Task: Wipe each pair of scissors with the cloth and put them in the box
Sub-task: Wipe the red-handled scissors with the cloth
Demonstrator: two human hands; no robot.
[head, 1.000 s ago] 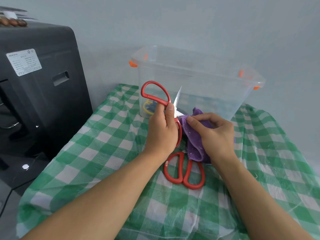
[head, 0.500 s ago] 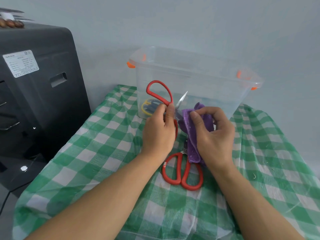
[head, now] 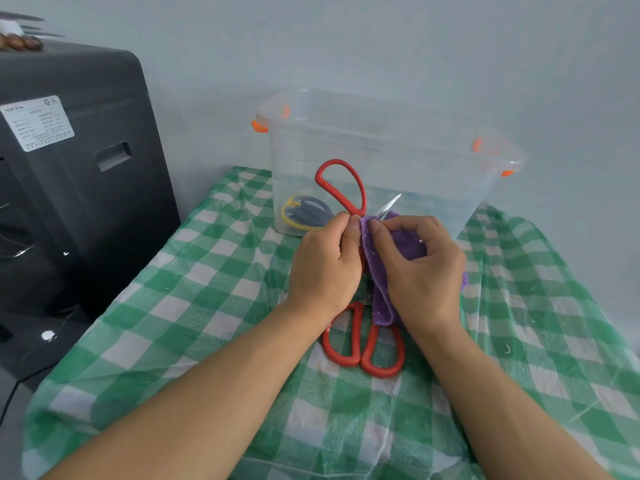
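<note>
Red-handled steel scissors (head: 341, 188) held up at mid-frame, just in front of the box: one oval handle loop standing toward twelve o'clock, one bright blade tip poking out toward one o'clock, the rest hidden behind fingers and cloth. Gripped near the pivot by the left hand (head: 323, 263), fingers curled round the handle shank. Blades wrapped in a purple terry cloth (head: 381, 285), pinched closed over the metal by the right hand (head: 420, 268), thumb and forefinger pressing from either side; loose end of the cloth hanging toward six o'clock.

Long axis of the held pair running roughly six to twelve, tilted slightly toward one. Judged mid-wipe, blades not yet done.

Directly at twelve o'clock from both hands, close behind: clear plastic storage box with orange clips (head: 377, 147), open-topped, already holding yellow-and-grey-handled scissors (head: 304, 213) on its floor at the left end. Left hand nearer the rim and already carrying the pair, so likely a short lift up and over the near wall once wiped.

At six o'clock, under the wrists, a second pair of red-handled scissors (head: 363, 344) lying flat on the green-and-white checked tablecloth (head: 194, 306), loops toward the person, blades hidden, not yet wiped. At nine o'clock, a black cabinet-like machine with a white label (head: 76, 174).
</note>
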